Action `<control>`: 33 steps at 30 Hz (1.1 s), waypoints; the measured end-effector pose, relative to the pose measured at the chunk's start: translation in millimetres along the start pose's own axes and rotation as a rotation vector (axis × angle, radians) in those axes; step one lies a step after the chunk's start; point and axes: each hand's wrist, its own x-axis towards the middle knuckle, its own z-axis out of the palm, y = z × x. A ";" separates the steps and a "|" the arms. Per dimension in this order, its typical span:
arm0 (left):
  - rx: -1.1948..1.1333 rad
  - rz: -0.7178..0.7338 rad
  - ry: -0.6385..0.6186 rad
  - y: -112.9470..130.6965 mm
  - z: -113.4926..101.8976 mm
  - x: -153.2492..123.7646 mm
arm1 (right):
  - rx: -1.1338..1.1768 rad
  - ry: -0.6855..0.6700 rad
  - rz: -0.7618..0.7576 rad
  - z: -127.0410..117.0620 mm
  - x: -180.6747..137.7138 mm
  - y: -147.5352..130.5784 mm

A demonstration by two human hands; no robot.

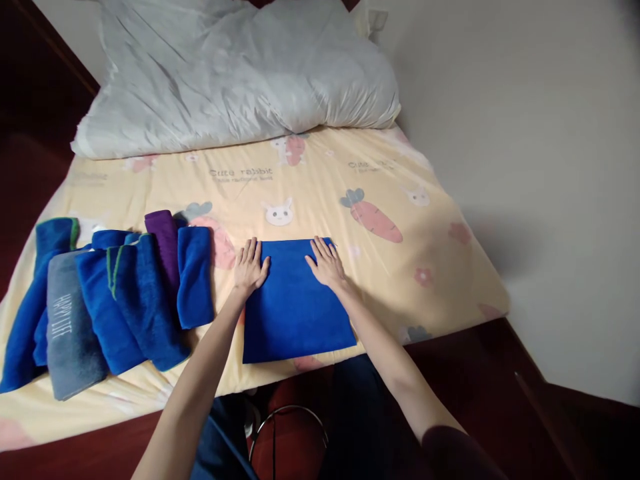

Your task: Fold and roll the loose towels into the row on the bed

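Observation:
A blue towel (297,307) lies flat and smooth on the bed in front of me, roughly square in shape. My left hand (250,268) rests open on its far left corner, fingers stretched out and pointing away from me. On the far right corner lies my right hand (325,262), also open, with its fingers spread. Left of the blue towel is a row of folded towels: a small blue one (195,277) closest to my left hand, a purple one (163,247), a darker blue one with green edging (145,300), and a grey one with white lettering (75,327).
The bed has a yellow sheet (310,193) printed with rabbits and carrots. A large pale grey quilt (240,73) is heaped along the far side. A white wall (525,167) stands to the right. Below the near edge is a round stool with a metal ring (295,408).

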 end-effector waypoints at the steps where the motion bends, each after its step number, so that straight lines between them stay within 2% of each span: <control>1: 0.005 -0.009 0.004 -5.5 -0.2 1.8 | -0.001 0.015 0.029 0.2 3.3 10.1; 4: 0.018 -0.013 0.002 -10.2 -3.0 7.8 | -0.006 0.035 0.088 -3.1 15.3 28.2; 6: 0.042 -0.017 -0.004 -1.4 -6.6 9.3 | -0.013 0.029 0.111 -8.5 20.9 24.1; 8: 0.085 -0.021 0.010 17.2 -9.7 5.4 | -0.034 0.036 0.131 -14.1 19.5 4.6; 10: 0.125 0.018 0.024 41.4 -9.1 -6.8 | -0.055 0.053 0.102 -15.9 7.1 -26.4; 12: 0.138 0.106 -0.009 62.7 -4.1 -26.7 | -0.053 0.035 -0.005 -11.9 -16.1 -56.9; 14: 0.123 0.172 -0.063 72.4 2.4 -49.0 | -0.032 -0.019 -0.096 -5.8 -44.0 -72.3; 16: 0.101 0.160 -0.076 68.3 5.9 -66.7 | -0.019 -0.052 -0.078 -4.0 -67.6 -64.3; 18: 0.088 0.116 -0.057 56.6 4.8 -75.7 | -0.022 -0.051 0.005 -9.8 -81.4 -38.0; 20: 0.083 0.089 -0.050 48.5 1.3 -77.4 | -0.034 -0.050 0.070 -20.7 -86.4 -9.9; 22: 0.083 0.060 -0.049 52.5 -1.5 -77.9 | -0.062 -0.041 0.115 -30.6 -88.2 1.5; 24: 0.086 0.038 -0.055 69.1 -0.9 -83.2 | -0.095 -0.013 0.131 -33.6 -93.3 -12.3; 28: 0.056 0.133 -0.150 107.2 6.5 -116.0 | -0.059 -0.048 -0.022 -17.9 -121.5 -79.0; 30: 0.048 0.156 -0.168 111.7 6.0 -138.3 | -0.019 -0.096 -0.068 -9.8 -138.6 -99.3; 33: 0.054 0.114 -0.142 98.5 -5.6 -169.1 | -0.001 -0.109 -0.008 -10.4 -158.1 -93.8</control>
